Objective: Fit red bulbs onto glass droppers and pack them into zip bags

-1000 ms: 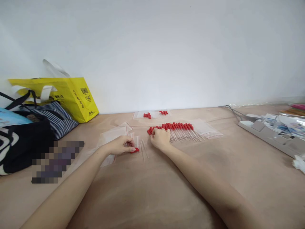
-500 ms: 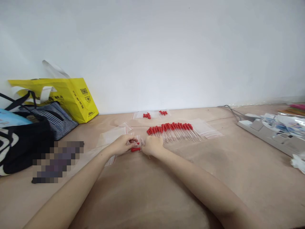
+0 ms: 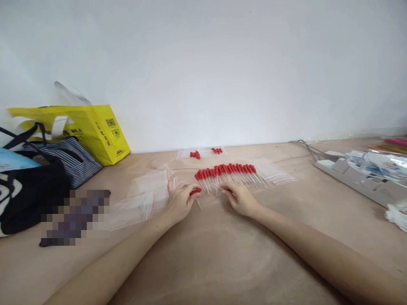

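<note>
My left hand (image 3: 180,201) pinches a red rubber bulb (image 3: 195,191) between thumb and fingertips. A thin clear tube (image 3: 199,205) lies just below those fingertips; whether it joins the bulb is unclear. Across from it, my right hand (image 3: 240,199) has its fingers closed on a dropper, whose clear tube (image 3: 217,186) points left and whose red end is mostly hidden by the fingers. Just beyond both hands lies a fanned row of droppers (image 3: 235,168), red bulbs toward the wall and clear tubes toward me. Clear zip bags (image 3: 138,205) lie beside my left wrist.
Near the wall lies a clear bag with small red bulbs (image 3: 195,155). More zip bags (image 3: 275,171) lie right of the row. At left stand a yellow bag (image 3: 104,135) and a black bag (image 3: 38,195). A power strip (image 3: 349,180) sits at right.
My hands have moved apart: the right one went right, below the row, and the left one moved slightly right. The red bulb is now in my left fingertips, away from the bags.
</note>
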### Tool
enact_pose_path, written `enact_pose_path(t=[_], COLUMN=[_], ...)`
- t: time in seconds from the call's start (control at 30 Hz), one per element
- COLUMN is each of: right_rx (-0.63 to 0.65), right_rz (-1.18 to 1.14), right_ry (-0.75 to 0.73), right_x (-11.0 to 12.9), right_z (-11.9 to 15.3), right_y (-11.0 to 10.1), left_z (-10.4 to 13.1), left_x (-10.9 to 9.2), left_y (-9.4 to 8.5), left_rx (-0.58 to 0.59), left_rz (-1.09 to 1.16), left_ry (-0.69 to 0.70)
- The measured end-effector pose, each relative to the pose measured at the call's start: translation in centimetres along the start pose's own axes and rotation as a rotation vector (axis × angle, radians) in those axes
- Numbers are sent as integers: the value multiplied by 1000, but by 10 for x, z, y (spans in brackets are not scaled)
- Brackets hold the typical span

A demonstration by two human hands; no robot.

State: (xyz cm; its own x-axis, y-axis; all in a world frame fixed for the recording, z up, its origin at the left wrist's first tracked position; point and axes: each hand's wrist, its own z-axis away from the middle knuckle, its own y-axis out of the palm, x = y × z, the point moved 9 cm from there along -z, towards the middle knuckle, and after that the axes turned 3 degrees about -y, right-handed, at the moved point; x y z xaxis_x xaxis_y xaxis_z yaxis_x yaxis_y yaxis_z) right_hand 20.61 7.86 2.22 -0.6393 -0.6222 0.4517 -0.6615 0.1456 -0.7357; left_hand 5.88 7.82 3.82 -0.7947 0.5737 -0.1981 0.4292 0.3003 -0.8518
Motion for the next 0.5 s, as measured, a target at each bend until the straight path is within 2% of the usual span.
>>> enact_pose_path(t=[0.1, 0.3, 0.5], right_rx=[-52, -45, -10], right_rz=[13, 58, 44], right_ry=[-15, -71, -97], right_x=[1, 22, 24], right_z=[9, 9, 11], right_y=[1, 8, 14], left_z=[4, 9, 7], left_x=[-11, -16, -18], left_y=[0, 2, 1], left_rx=[-36, -28, -39], left_rz=[-22, -16, 19], left_ry=[55, 48, 36])
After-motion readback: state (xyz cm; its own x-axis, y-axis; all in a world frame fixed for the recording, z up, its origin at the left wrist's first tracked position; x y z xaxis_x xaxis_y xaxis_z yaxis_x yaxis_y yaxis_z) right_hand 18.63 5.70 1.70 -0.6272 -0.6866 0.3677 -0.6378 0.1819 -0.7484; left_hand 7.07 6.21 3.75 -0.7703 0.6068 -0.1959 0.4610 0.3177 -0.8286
